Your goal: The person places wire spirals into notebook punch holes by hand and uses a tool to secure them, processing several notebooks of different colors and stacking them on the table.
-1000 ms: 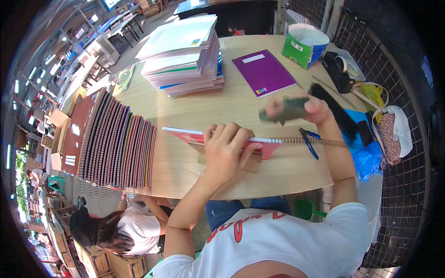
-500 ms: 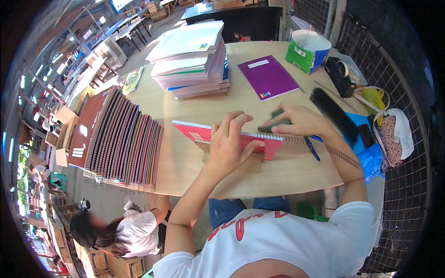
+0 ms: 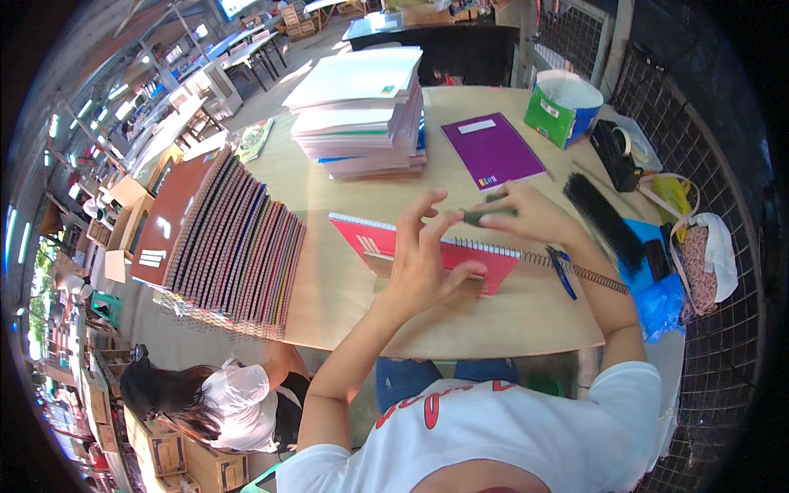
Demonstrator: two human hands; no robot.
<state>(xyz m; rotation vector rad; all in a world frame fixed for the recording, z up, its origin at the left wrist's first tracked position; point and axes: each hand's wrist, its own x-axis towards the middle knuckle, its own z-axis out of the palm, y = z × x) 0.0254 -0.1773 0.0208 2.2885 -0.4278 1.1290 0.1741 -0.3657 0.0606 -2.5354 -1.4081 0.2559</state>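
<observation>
A red notebook stands on its long side, leaning against a small brown block. My left hand grips it, thumb on the near cover and fingers raised over the top edge. A dark wire coil is threaded through the right part of that edge, and its loose end stretches right, beside my right forearm. Pinched in my right hand is a dark green pad-like piece, blurred, just above the coil. Blue-handled pliers lie by the coil.
Coil-bound notebooks form a tall stack at left. Unbound white books are piled behind, beside a purple notebook. At right are a bundle of black coils, a tape dispenser and a green box. Another person sits at lower left.
The whole view has shifted slightly. The coil reaches farther left along the notebook's edge. My left fingers have spread toward the coil, while the green piece stays in my right hand.
</observation>
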